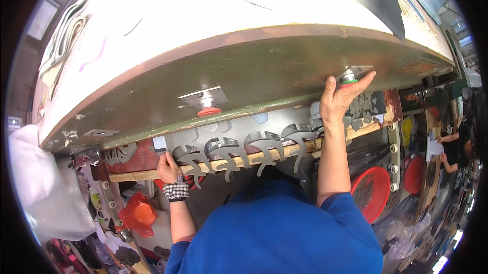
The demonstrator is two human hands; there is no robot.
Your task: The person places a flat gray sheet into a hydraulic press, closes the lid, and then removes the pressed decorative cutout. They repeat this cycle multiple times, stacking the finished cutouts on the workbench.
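My right hand (339, 102) is raised to a green-and-red push button (349, 80) on the front of a large dark green machine beam (244, 73). Its fingers are stretched out with the thumb apart, and the palm is at the button. My left hand (168, 168), with a checked band at the wrist, is low at a wooden rail. Its fingers are curled by a small white-and-dark block (159, 143); what they hold, if anything, is hidden. Between the hands, several curved grey cut pieces (221, 149) lie across the rail (272, 155), their ends hanging over it.
Another red button (209, 111) sits on a metal plate left of the beam's middle. A red round tub (371, 194) stands at the lower right. An orange-red bag (139, 214) lies at the lower left. Another person's hands (447, 148) hold a pale sheet at the far right.
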